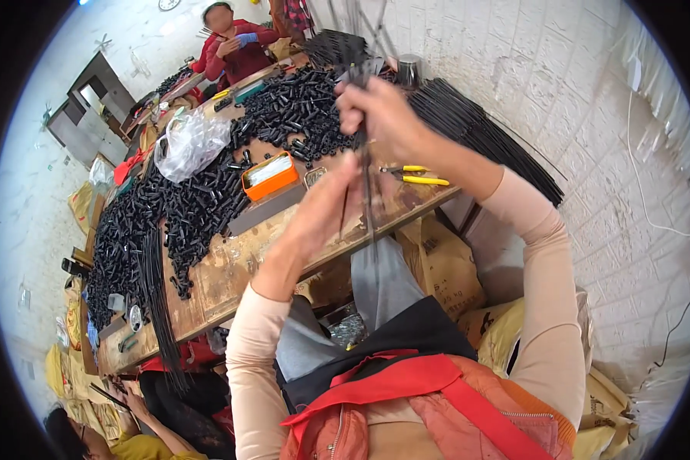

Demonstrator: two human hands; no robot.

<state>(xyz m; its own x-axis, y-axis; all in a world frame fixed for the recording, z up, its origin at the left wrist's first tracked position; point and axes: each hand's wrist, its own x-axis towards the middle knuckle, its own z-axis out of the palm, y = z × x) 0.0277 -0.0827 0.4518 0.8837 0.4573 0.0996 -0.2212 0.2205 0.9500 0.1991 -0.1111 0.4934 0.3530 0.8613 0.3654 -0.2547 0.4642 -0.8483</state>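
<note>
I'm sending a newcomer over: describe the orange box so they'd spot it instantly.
Find the wooden table heaped with black pieces. Beside the heap, left of the camera-wearer's left hand, sits an open rectangular box of whitish material. Its bright orange walls stand out against the black.

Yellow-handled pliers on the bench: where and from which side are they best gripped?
Probably around both yellow handles, from above and the right: they point right and stand slightly apart, while the dark head points left. The right hand would likely suit, as its forearm comes in from that side.
</note>
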